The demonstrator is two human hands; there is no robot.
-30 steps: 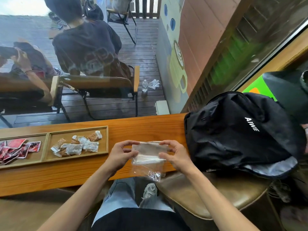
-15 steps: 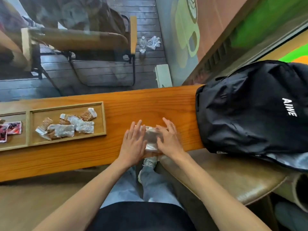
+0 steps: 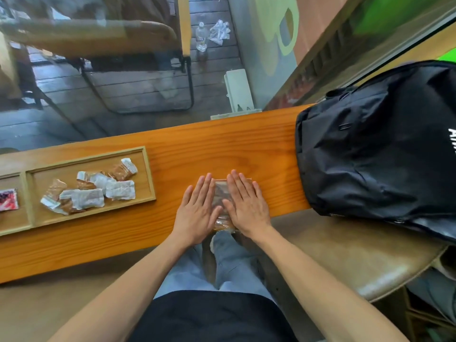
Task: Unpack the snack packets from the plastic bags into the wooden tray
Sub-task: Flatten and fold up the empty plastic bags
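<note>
hands: left hand (image 3: 197, 213) and right hand (image 3: 246, 208) are both laid flat, palms down, fingers spread and straight, gripping nothing, just pressing down side by side

bag: the clear plastic bag (image 3: 221, 193) is pinned flat on the tabletop (image 3: 209, 146) under both palms; you only see a strip of it in the gap between the hands, plus a bit poking off the near edge

what's in it: can't really tell, it looks about empty and flattened, maybe something brownish at the near end

bag's long axis: runs away from the person, near edge to far side, same line as the fingers

tray: wooden tray (image 3: 148, 174) sits well off to the left, its long side along the tabletop, so crosswise to the bag

packets: snack packets (image 3: 96, 188) piled loose in the right compartment, a red packet (image 3: 8, 199) in the next one over

nearer hand: left hand's on the tray side, so I'd guess it does any reaching that way

other stuff: black backpack (image 3: 370, 149) on the right, clear of the hands
</note>
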